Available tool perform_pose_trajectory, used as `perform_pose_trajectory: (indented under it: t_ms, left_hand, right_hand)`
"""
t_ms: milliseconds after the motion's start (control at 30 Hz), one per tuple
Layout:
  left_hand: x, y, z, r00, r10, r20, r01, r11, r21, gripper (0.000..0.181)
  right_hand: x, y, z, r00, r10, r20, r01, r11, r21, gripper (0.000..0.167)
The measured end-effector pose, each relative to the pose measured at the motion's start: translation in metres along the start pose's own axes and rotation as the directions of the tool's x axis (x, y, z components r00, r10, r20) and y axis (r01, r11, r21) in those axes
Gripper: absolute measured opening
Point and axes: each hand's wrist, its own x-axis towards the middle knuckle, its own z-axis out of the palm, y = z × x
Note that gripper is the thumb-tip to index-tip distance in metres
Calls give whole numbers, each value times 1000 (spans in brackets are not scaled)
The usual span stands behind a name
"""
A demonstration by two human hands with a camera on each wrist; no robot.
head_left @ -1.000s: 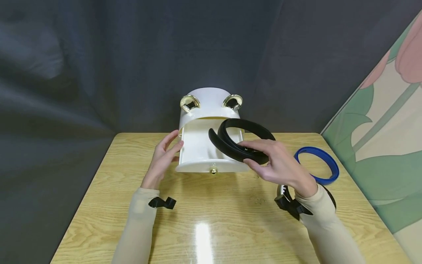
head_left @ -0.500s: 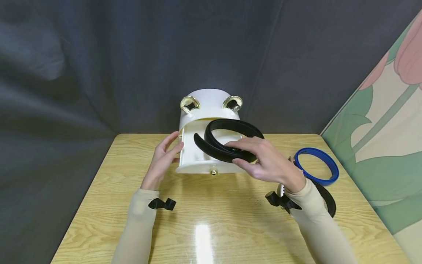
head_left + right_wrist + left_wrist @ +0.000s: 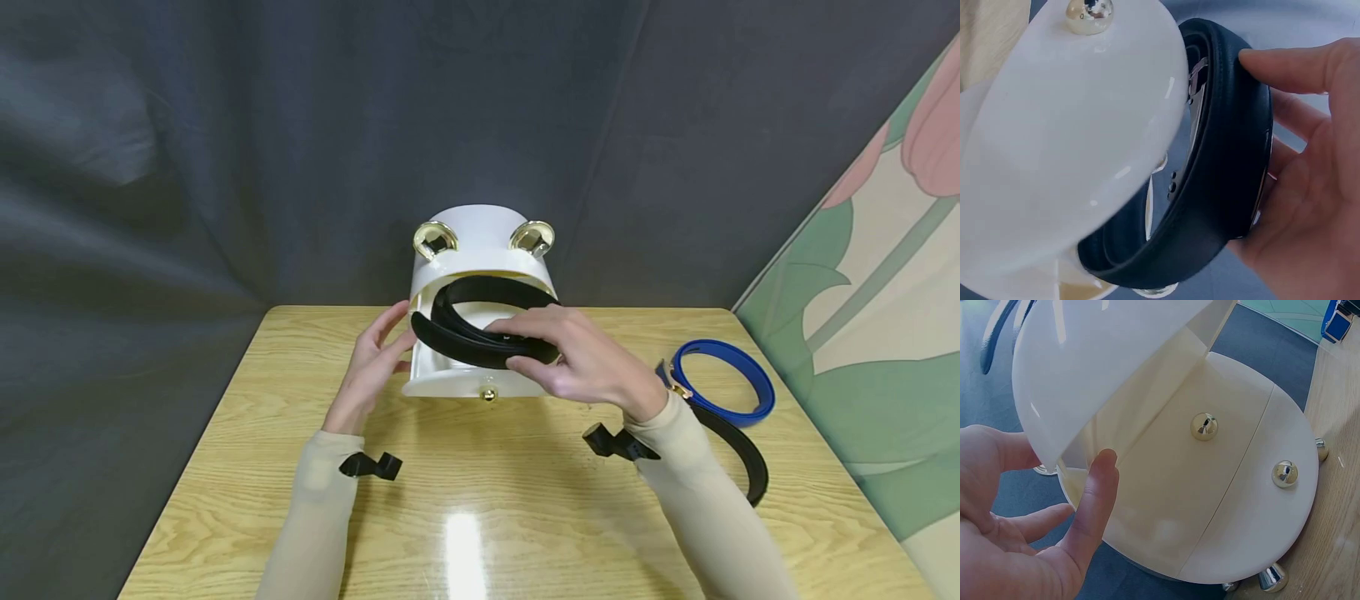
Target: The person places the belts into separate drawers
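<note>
A white rounded storage box [image 3: 482, 233] with two gold dish-shaped ornaments stands at the table's back; its upper drawer [image 3: 450, 386] is pulled out. My left hand [image 3: 369, 367] lies along the drawer's left side. In the left wrist view the thumb touches near the drawer's side wall [image 3: 1141, 403], with the other fingers spread by its edge. A coiled black belt [image 3: 468, 346] is pinched by my right hand [image 3: 581, 358], thumb in front and fingers over the far side. The coil is over the drawer; in the right wrist view its metal buckle [image 3: 1194, 119] shows inside the loop.
On the table's right side lies a coiled blue belt [image 3: 731, 362]. Beside it is another black belt [image 3: 738, 446], partly hidden by my right sleeve. More gold knobs [image 3: 1204, 426] show on the box front. A dark curtain [image 3: 337, 150] hangs behind the table.
My right hand has carried the coiled black belt leftward, from the drawer's right side to over its middle. The left hand has stayed at the drawer's left side.
</note>
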Motion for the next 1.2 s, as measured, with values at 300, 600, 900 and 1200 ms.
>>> perform_pose_trajectory:
  t_ms: [300,600,900,1200]
  left_hand:
    - [0,0,0,1000,-6,-1,6,1000,3,63]
    - [0,0,1,1000,0,-4,0,1000,-6,63]
    - [0,1,0,1000,-3,-9,3,1000,-6,63]
    - [1,0,1,1000,-5,-18,5,1000,-23,65]
  right_hand:
    - [15,11,6,997,51,50,-53,997,49,38]
    - [25,19,10,975,143,169,-166,978,127,35]
    - [31,27,13,966,125,225,-163,973,162,33]
    - [36,35,10,905,146,400,-245,946,210,32]
